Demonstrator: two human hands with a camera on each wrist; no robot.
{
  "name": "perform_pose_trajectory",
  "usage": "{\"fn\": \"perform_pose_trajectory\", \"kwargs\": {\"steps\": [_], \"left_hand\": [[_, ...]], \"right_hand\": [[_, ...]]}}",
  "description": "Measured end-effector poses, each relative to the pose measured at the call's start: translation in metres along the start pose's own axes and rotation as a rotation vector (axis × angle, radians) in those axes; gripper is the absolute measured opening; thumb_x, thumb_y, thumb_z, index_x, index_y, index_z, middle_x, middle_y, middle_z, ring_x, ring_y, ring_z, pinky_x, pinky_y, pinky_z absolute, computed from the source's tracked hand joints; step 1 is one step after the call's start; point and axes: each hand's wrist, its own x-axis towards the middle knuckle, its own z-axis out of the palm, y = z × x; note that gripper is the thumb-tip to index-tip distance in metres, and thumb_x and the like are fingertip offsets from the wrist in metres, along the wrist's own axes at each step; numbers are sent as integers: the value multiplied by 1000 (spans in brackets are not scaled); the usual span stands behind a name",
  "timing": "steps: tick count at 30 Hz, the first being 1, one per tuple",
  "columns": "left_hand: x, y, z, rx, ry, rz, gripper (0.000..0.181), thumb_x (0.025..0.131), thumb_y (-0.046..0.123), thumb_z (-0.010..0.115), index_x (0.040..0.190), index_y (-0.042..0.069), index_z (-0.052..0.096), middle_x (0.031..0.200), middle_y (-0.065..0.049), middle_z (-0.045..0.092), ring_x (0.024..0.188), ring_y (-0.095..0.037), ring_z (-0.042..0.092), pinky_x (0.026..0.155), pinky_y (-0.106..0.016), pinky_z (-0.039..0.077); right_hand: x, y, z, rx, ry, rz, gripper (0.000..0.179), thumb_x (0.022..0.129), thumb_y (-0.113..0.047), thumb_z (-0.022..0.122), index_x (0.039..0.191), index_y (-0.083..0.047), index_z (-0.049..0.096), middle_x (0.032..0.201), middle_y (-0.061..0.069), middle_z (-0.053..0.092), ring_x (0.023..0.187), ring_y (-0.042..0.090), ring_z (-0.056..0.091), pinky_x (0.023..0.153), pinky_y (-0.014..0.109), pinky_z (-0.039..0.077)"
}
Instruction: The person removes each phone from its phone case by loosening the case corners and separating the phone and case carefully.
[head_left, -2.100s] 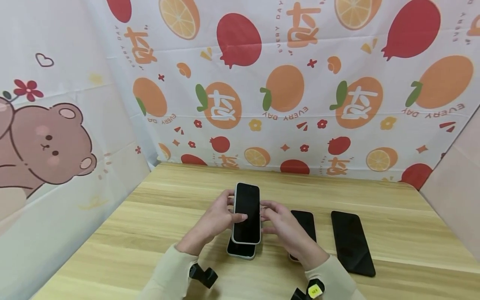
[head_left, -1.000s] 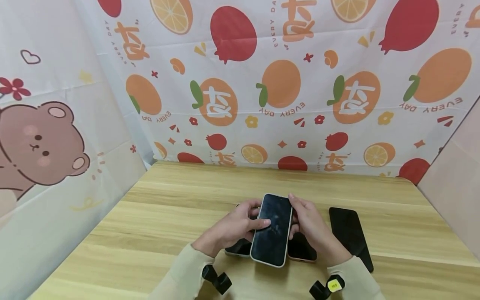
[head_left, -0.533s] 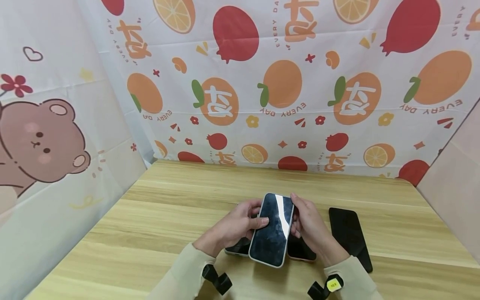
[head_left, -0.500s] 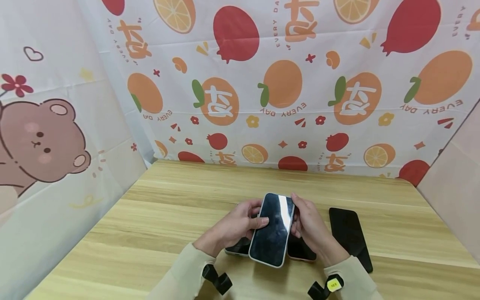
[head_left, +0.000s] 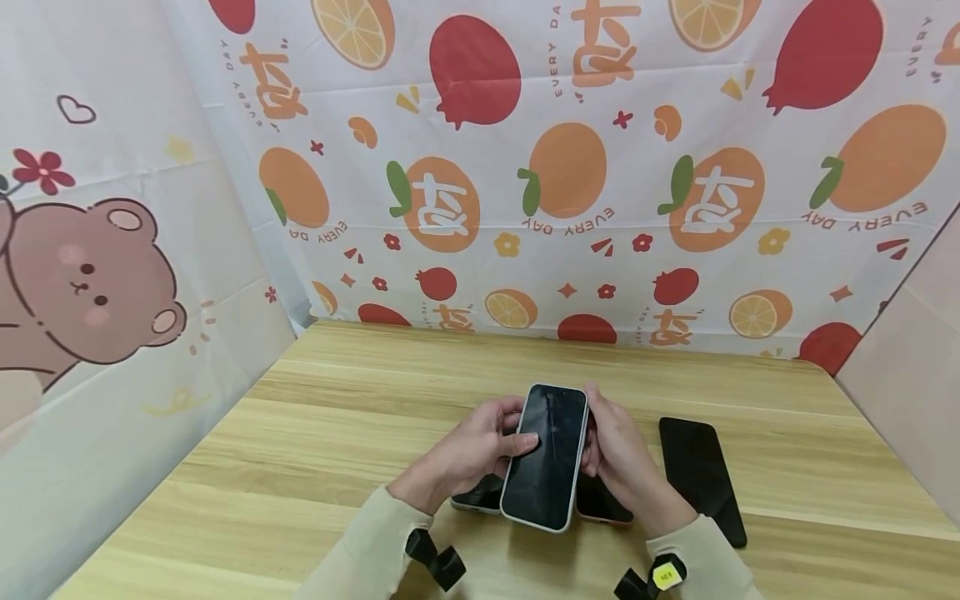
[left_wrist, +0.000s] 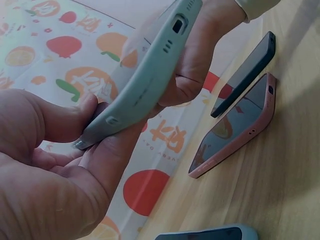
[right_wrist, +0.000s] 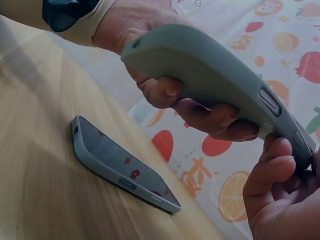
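Note:
A smartphone in a pale grey-green case is held up above the table, screen toward the head camera. My left hand grips its left side, thumb across the screen and fingers behind the back, as the right wrist view shows. At the upper right edge, my right hand holds the case with its thumb near the top corner and fingers curled beneath. Below it lies a second phone in a pale case, partly hidden in the head view. A phone in a pink case lies on the table under my right hand.
To the right, a larger black phone lies flat on the wood-grain table. A fruit-print cloth hangs behind the table's back edge, and a bear-print cloth covers the left side.
Over two seconds the held phone moved right, off the pale-cased phone, and tilted; my right hand took its upper right edge. In the last half second only the screen glare faded.

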Motion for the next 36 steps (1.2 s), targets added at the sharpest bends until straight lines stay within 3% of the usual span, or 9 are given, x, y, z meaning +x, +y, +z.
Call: {"fn": "perform_pose_trajectory", "kwargs": {"steps": [6, 9, 12, 15, 18, 25, 30, 36], "left_hand": [[0, 1, 1, 21, 9, -5, 41, 100, 3, 54, 139, -1, 43, 114, -9, 66, 87, -15, 69, 74, -41, 61], [0, 1, 1, 28, 37, -6, 41, 100, 4, 55, 138, -1, 43, 116, -12, 66, 88, -17, 70, 76, -44, 61], [-1, 2, 1, 48, 88, -5, 40, 100, 6, 56, 138, -1, 43, 117, -15, 65, 90, -19, 70, 78, -48, 60], [-1, 1, 1, 66, 147, -3, 40, 100, 7, 56, 137, -1, 43, 118, -17, 64, 90, -19, 70, 79, -51, 60], [0, 1, 0, 83, 190, -3, 40, 100, 8, 56, 136, -2, 42, 118, -18, 64, 90, -19, 69, 80, -49, 60], [0, 1, -1, 118, 261, 16, 38, 100, 9, 56, 134, -3, 42, 119, -19, 63, 87, -18, 70, 76, -46, 61], [1, 3, 0, 133, 303, 27, 43, 99, 10, 59, 136, -3, 41, 121, -19, 63, 89, -20, 70, 77, -47, 61], [3, 3, 1, 128, 335, 38, 40, 100, 9, 57, 135, -4, 43, 118, -19, 63, 88, -19, 69, 77, -46, 61]], "right_hand": [[-3, -1, 0, 1, -39, 5, 56, 103, -57, 29, 83, -11, 53, 56, -4, 53, 44, 10, 47, 44, 21, 43], [-5, 0, 0, 2, -91, 13, 56, 105, -54, 28, 99, -6, 57, 64, -2, 58, 52, 11, 53, 48, 23, 47], [-10, 1, -1, -13, -163, 29, 59, 106, -49, 28, 128, 1, 52, 88, 2, 71, 74, 13, 69, 64, 28, 59], [-15, 3, -1, -36, -242, 54, 64, 107, -47, 30, 145, 4, 37, 119, 9, 70, 103, 17, 70, 85, 36, 60], [-21, 6, 1, -53, -283, 73, 64, 108, -43, 32, 146, 8, 33, 128, 15, 65, 111, 19, 68, 91, 39, 57], [-33, 9, 4, -72, -317, 135, 57, 108, -35, 37, 144, 10, 38, 131, 20, 63, 101, 24, 69, 83, 37, 60], [-39, 6, 2, -89, -296, 160, 58, 105, -31, 49, 146, 8, 36, 141, 22, 55, 111, 28, 68, 97, 37, 54], [-44, 4, -3, -42, -324, 171, 64, 103, -23, 54, 151, 8, 25, 149, 24, 45, 124, 30, 61, 102, 36, 50]]}}
